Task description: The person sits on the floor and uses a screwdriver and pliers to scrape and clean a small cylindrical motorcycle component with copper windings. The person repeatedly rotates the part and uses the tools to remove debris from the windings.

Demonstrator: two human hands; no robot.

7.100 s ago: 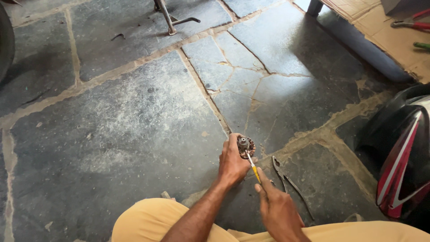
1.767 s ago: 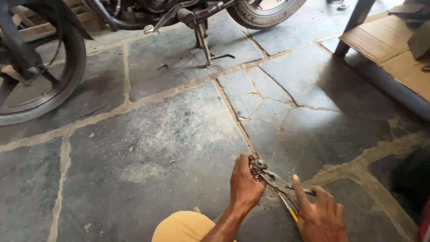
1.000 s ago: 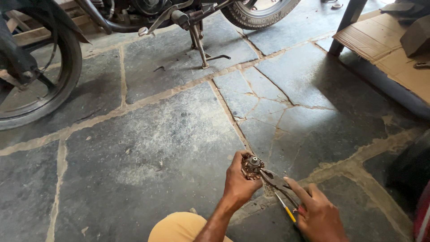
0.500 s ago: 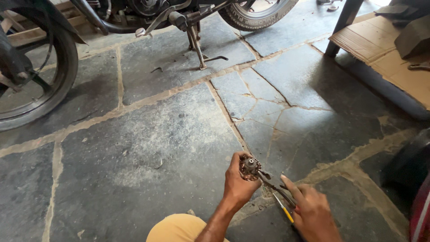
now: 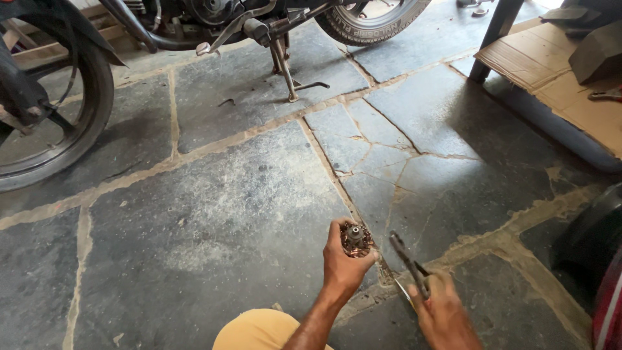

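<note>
Rusty rotor (image 5: 356,239) stays clenched in my left hand (image 5: 343,264) while my right hand (image 5: 442,312) pulls its gripped pliers (image 5: 409,264) clear, probably just released.

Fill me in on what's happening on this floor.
A person sits on the grey stone floor. The left hand grips a small round rusty metal part with copper windings, held upright. The right hand holds dark long-nosed pliers, tips just apart from the part. A motorcycle stands on its stand beyond.
</note>
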